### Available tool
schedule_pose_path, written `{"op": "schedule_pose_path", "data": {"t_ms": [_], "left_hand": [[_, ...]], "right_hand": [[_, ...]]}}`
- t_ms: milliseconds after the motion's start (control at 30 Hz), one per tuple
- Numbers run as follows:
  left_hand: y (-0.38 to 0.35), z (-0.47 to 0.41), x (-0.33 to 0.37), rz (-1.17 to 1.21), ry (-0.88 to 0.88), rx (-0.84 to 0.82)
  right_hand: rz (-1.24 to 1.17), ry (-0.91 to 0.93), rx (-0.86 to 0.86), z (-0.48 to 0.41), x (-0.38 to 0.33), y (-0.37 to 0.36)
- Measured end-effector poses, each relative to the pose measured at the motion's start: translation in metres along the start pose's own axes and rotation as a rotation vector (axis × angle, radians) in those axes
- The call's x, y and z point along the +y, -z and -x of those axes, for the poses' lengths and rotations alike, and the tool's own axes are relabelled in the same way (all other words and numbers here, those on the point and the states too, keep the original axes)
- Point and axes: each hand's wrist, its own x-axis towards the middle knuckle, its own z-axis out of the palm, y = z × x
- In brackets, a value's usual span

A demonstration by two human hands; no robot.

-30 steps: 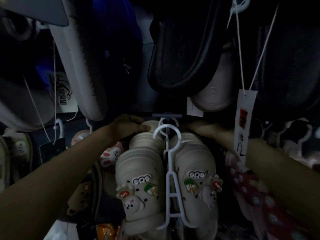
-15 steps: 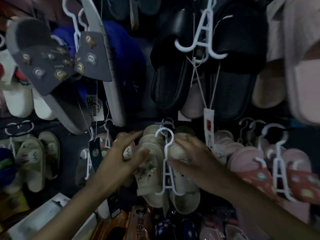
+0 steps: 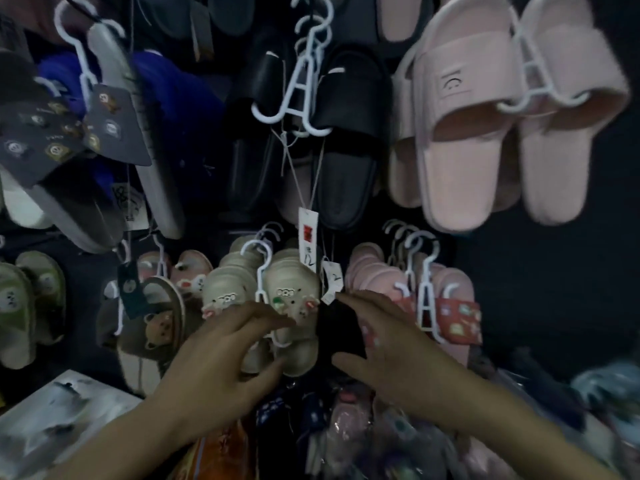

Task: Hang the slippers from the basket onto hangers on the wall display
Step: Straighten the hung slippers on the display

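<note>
left hand [image 3: 221, 358] and right hand [image 3: 388, 351] have backed off the hook [image 3: 257, 249], fingers now spread and holding nothing, while the beige slippers [image 3: 294, 282] hang on their white hanger [image 3: 260, 289] in the lower row of the wall display [image 3: 540, 278], so this pair looks done, basket next.

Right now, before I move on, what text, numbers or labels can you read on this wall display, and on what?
None can be quoted with confidence.
White hang tag below the black slippers: red block, handwriting, blurred.
Small white tag: one handwritten mark, unreadable.
Cream slipper badge: raised characters, blurred.
Pink slipper patch: curved logo, no letters.
</note>
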Motion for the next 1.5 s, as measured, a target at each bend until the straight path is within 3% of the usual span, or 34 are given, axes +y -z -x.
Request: {"op": "schedule_pose_path", "data": {"t_ms": [167, 267, 367, 500, 633, 800, 900, 1067, 1167, 1333, 1500], "left_hand": [[-0.04, -0.032, 0.05, 0.1, -0.089, -0.053], [-0.071, -0.064, 0.068, 0.124, -0.128, -0.031], [-0.098, -0.101, 0.075, 0.11, -0.09, 0.052], [-0.124, -0.156, 0.076, 0.093, 0.019, 0.149], [-0.146, -0.204, 0.069, 0.117, 0.109, 0.158], [-0.166, -0.229, 0.07, 0.545, 0.09, 0.115], [-0.168, -0.226, 0.073, 0.685, 0.104, 0.144], [-0.169, -0.216, 0.077, 0.702, 0.068, 0.136], [-0.165, -0.215, 0.076, 0.566, 0.038, 0.101], [-0.151, -0.228, 0.05, 0.615, 0.162, 0.129], [-0.142, -0.25, 0.031, 0.673, 0.243, 0.003]], "right_hand": [[-0.046, -0.12, 0.101, 0.029, 0.038, 0.046], [0.024, -0.179, 0.281, 0.025, 0.067, 0.062], [0.122, -0.201, 0.471, 0.006, 0.096, 0.074], [0.296, -0.187, 0.554, -0.026, 0.123, 0.087], [0.066, -0.246, 0.538, -0.056, 0.14, 0.09], [-0.21, -0.231, 0.539, -0.071, 0.148, 0.088], [-0.278, -0.194, 0.53, -0.07, 0.151, 0.089], [-0.286, -0.121, 0.527, -0.063, 0.155, 0.087], [-0.246, -0.11, 0.496, -0.06, 0.155, 0.09], [-0.266, -0.127, 0.494, -0.061, 0.167, 0.121], [-0.179, -0.183, 0.22, -0.086, 0.186, 0.144]]}}
